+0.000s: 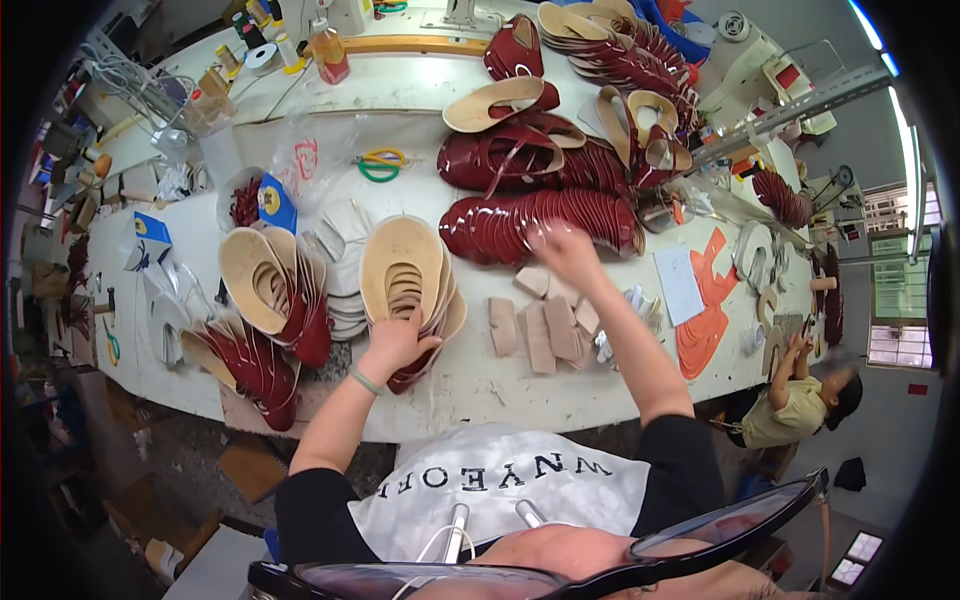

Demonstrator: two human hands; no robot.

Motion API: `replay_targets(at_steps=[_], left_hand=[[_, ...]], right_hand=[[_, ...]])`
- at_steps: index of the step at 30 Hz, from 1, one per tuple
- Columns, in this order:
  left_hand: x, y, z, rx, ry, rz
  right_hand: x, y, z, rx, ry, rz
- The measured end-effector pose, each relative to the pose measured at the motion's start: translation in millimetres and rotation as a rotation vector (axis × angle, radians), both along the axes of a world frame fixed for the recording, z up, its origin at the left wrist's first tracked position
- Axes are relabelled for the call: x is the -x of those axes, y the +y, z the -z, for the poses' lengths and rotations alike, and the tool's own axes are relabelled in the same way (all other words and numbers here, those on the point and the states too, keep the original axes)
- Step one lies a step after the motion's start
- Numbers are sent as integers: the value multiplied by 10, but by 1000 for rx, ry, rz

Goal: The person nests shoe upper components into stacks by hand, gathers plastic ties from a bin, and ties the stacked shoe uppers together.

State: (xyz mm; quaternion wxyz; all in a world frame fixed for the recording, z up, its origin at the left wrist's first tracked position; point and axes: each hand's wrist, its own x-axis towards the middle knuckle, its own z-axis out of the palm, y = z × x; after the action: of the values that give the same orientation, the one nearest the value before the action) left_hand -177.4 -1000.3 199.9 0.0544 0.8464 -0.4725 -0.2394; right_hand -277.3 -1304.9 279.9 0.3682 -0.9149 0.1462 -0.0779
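Note:
My left hand [403,342] rests on the near end of a stack of shoe uppers [428,245] with beige linings and dark red outsides. Its thumb sticks out to the right; some of its fingers are hidden against the stack. Farther right, my right hand [566,252] reaches over the front edge of a long row of glossy dark red uppers [480,228] packed on edge. Motion blurs its fingertips, so whether they grip an upper cannot be made out.
Left of my left hand stand more beige-lined uppers [250,285] and a red bundle [262,395]. Tan blocks [550,335] lie below my right forearm. Behind are green-and-yellow scissors [380,165] and a bottle [328,55]. Orange pieces [703,335] lie right; another person [790,410] is beyond.

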Motion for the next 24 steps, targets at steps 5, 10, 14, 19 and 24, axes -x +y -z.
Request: replay_targets(at_steps=[5,10,14,19,24], left_hand=[[-71,-27,-110,402,137,-74],[-89,-115,-384,724,367,-383],[-117,-349,-640,1148,945,-856],[-85,-727,-778,1473,1610,-392],[420,-610,-1241,1055,1633,-440]], right_hand=[[-1761,-711,217,447,-228,156],[-1977,-1225,492,568,-174,248],[-1276,-516,-475,-271,-464,102],[-179,136,-824,-1302,-169,-7],[572,537,-419,-569,-191,174]])
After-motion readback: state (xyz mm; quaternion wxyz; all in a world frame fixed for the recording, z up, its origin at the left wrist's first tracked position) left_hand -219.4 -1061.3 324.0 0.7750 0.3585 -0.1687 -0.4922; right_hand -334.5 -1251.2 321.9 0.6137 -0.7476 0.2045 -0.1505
